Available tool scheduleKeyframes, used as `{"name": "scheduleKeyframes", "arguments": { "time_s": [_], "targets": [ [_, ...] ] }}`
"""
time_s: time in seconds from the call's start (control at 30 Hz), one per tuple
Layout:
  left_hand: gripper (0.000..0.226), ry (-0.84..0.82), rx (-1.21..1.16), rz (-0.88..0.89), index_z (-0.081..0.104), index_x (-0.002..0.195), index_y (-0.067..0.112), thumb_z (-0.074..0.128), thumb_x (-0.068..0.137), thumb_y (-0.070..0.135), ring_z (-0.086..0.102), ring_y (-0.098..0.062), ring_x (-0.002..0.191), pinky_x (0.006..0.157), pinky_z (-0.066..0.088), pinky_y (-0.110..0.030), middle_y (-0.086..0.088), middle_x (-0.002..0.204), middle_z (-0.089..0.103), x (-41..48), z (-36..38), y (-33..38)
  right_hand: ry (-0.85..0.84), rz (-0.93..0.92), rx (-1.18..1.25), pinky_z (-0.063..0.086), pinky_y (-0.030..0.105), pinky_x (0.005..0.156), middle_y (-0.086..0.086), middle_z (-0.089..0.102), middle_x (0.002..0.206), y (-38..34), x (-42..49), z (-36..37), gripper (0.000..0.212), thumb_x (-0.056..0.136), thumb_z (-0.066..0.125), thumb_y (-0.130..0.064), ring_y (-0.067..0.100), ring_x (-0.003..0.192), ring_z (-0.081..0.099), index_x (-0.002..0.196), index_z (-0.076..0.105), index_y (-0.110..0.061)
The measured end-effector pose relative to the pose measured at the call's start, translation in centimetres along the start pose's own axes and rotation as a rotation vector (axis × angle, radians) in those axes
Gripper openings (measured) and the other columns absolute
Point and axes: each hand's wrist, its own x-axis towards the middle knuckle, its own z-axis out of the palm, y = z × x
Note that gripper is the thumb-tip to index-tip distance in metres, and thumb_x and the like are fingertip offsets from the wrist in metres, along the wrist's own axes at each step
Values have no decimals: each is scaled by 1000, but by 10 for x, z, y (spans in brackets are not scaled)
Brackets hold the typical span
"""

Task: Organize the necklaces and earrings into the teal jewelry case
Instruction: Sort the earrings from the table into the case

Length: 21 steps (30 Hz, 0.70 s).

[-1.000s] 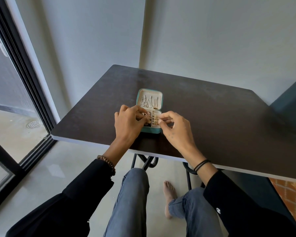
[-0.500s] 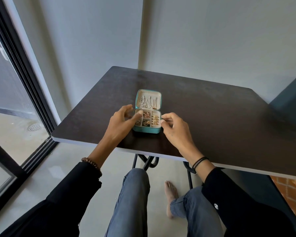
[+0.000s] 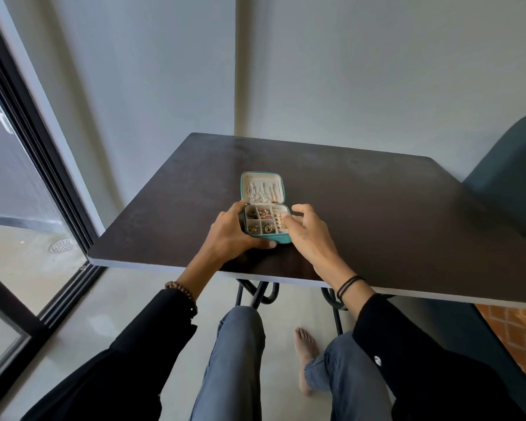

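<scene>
View from the head, looking down at a seated person's arms and a dark table (image 3: 377, 208) set against a pale grey wall. At far left, a black-framed glass door (image 3: 28, 132); beyond it, a round drain (image 3: 60, 245) in a concrete floor. Left of centre, a black sleeve ends at a brown bead bracelet (image 3: 184, 294); the left hand (image 3: 230, 235) grips the left side of the case (image 3: 274, 237), thumb lying along its near wall, fingers curled round its far left corner. The case, small and teal, sits on the table near the front edge, left of the table's middle; its lid (image 3: 263, 177) stands open and tilts back toward the wall; thin necklaces (image 3: 261, 191), silver and gold, hang inside the lid; the cream tray below is split into small compartments, and gold earrings (image 3: 266, 227) lie in several. Just right of it, the right hand (image 3: 308, 235) is relaxed and spread, holding nothing; its fingertips lie over the tray's right column, and whether they touch cannot be told. Black bands (image 3: 348, 285) circle the right wrist. Under the table, knees in jeans (image 3: 237, 344) and a bare foot (image 3: 305, 344) on the floor. At far right, a dark chair (image 3: 510, 159); below it, an orange patterned rug (image 3: 516, 329).
</scene>
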Motion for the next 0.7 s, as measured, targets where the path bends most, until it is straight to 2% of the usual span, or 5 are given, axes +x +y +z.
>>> {"name": "scheduleKeyframes", "arguments": {
  "time_s": [0.1, 0.23, 0.37, 0.47, 0.7],
  "targets": [
    [117, -29, 6, 6, 40, 148, 25, 95, 49, 53, 59, -14, 121, 106, 51, -43, 2, 134, 59, 0, 18, 14, 40, -1, -28, 47, 20, 73, 3, 61, 138, 8, -4, -22, 46, 104, 51, -39, 13, 102, 59, 145, 45, -18],
    [126, -79, 4, 50, 36, 150, 27, 88, 41, 64, 54, -16, 126, 107, 49, -44, 2, 134, 59, 5, 46, 34, 97, 42, -34, 53, 30, 85, 2, 64, 136, 22, -11, -55, 45, 103, 53, -40, 15, 105, 64, 142, 47, -20],
    [115, -132, 18, 97, 36, 151, 22, 96, 55, 46, 53, -15, 128, 108, 48, -40, 3, 134, 60, 10, 76, 53, 154, 84, -51, 52, 28, 79, 1, 66, 130, 39, -18, -86, 44, 101, 56, -43, 13, 101, 64, 139, 50, -20],
    [119, -163, 36, 113, 35, 151, 25, 93, 52, 54, 52, -15, 128, 110, 46, -40, 5, 134, 57, 14, 95, 59, 178, 112, -47, 50, 23, 71, 2, 66, 127, 52, -22, -101, 44, 101, 57, -43, 13, 100, 65, 137, 51, -20],
    [115, -113, 292, 204, 28, 154, 28, 84, 62, 66, 39, -16, 133, 109, 23, -36, 8, 147, 51, 21, 98, 61, 214, 114, 25, 57, 26, 81, -7, 69, 112, 70, -13, -111, 23, 99, 60, -34, 3, 96, 67, 118, 64, -21]
  ]
}}
